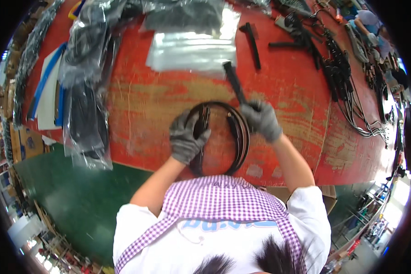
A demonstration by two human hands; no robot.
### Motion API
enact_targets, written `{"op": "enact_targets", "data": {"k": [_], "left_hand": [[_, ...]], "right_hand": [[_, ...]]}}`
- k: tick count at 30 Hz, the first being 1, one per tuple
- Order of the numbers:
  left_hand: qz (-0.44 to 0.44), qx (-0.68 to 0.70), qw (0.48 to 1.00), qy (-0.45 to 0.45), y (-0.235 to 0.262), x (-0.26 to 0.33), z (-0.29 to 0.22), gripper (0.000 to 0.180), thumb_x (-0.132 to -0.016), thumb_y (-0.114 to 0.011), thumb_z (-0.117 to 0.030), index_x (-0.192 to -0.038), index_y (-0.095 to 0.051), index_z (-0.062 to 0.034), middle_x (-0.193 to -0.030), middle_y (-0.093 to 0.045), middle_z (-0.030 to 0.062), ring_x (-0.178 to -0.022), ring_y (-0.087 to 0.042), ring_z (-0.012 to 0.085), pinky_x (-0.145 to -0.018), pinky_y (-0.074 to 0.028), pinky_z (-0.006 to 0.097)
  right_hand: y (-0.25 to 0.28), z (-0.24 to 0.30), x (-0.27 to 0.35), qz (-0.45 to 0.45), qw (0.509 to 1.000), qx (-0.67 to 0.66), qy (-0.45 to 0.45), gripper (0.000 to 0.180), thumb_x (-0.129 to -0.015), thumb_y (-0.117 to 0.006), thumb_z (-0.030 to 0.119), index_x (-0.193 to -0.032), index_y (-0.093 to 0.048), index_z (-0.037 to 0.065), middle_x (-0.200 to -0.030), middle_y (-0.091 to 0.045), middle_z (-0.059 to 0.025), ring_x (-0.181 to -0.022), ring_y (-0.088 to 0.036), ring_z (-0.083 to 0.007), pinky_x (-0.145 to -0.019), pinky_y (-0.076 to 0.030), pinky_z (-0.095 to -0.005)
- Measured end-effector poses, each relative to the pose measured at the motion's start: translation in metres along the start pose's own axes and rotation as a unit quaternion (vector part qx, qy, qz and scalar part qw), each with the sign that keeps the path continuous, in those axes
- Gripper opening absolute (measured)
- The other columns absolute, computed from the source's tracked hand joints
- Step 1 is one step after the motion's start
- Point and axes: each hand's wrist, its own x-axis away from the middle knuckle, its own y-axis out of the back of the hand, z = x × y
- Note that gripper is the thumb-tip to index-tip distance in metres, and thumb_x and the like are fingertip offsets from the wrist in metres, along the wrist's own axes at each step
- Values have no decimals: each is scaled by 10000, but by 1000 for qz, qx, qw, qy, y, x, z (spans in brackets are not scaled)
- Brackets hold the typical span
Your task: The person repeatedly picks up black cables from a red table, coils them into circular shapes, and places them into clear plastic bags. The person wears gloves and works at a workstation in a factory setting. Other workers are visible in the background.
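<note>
My left hand (187, 138), in a grey glove, is closed around the left side of a coil of black cable or tubing (246, 148). The coil is a ring lying on the worn red table in front of me. My right hand (262, 120), gloved too, is closed on the lower end of a flat black strip (233, 81). That strip points away from me and to the left, past the coil's far right side. Thicker black lengths run inside the ring, partly covered by my left fingers. Whether the right hand also touches the coil is hard to tell.
Clear plastic bags (192, 50) are stacked beyond the coil. Bagged black parts (84, 109) hang over the table's edge at the left, beside a blue-and-white folder (48, 91). Another black strip (253, 48) and bundles of black cables (340, 73) lie to the right. A person (367, 27) is at the far right.
</note>
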Motion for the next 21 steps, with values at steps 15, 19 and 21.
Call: {"op": "enact_targets", "data": {"k": [15,19,21], "left_hand": [[61,12,998,19,5,12,25,626,-615,-701,-408,-1127,-546,-82,-1239,-427,185,-1130,-390,347,-970,-316,447],[40,19,999,23,4,16,21,636,-615,-686,-419,-1127,-543,-70,-1236,-427,197,-1131,-390,357,-975,-304,454],[50,-9,999,8,6,12,18,634,-618,-678,-418,-1130,-541,-70,-1234,-429,198,-1131,-392,359,-979,-296,457]], "right_hand": [[-81,-63,62,45,849,516,105,377,-810,-531,430,-875,-571,61,-720,-619,-152,-675,-614,-300,-605,-479,-385],[-44,-34,-8,-61,907,326,260,211,-805,-584,297,-875,-590,99,-786,-607,-122,-705,-580,-312,-628,-461,-420],[-33,-6,-69,-214,758,454,418,229,-788,-582,289,-916,-592,100,-916,-592,-135,-813,-563,-329,-665,-456,-448]]}}
